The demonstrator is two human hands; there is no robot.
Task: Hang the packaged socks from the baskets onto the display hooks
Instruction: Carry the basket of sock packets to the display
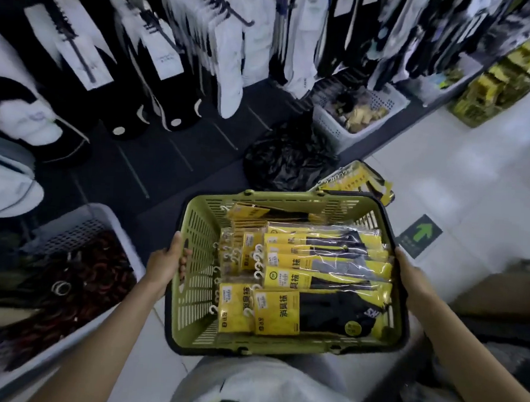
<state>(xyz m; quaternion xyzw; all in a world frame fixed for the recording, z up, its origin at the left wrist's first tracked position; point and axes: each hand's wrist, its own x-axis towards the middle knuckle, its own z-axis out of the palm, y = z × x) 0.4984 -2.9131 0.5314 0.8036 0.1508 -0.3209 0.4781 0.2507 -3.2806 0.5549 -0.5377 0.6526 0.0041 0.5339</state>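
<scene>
A green plastic basket (191, 292) is held up in front of me, filled with several yellow packaged socks (324, 274) with white hooks. My left hand (168, 263) grips the basket's left rim, fingers curled through the handle slot. My right hand (407, 269) holds the right rim; its fingers are hidden behind the basket wall. Display hooks (225, 5) with hanging white and black socks fill the rack above.
A grey crate (109, 220) with dark items stands at the left. A black plastic bag (290, 156) lies behind the basket, beside another green basket of yellow packs (357, 178). A white crate (332, 124) and yellow stock (497, 87) sit at the right along the rack base.
</scene>
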